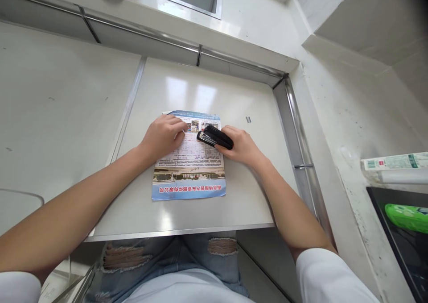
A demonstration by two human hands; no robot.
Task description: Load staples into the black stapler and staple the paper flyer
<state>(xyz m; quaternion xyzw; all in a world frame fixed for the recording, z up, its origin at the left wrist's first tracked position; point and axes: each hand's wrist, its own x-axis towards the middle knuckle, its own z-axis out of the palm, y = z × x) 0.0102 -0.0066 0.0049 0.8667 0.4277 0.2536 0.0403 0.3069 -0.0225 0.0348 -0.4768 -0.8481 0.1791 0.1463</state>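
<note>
Gripping black stapler (216, 136) in right hand (241, 145) over printed paper (189, 162) lying on white desk (236, 97), resting curled left hand (163, 135) on paper, can't tell if pinching, apparently positioning for stapling, probably needing to steady and squeeze next.

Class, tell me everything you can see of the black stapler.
The stapler has a black, slightly glossy upper arm, plastic-looking, with shiny metal showing along its near side. It sits over the printed sheet, slanting, its free end pointing left. The right hand grips its other end; the left hand is apart from it. Whether its underside touches the paper cannot be told.
</note>
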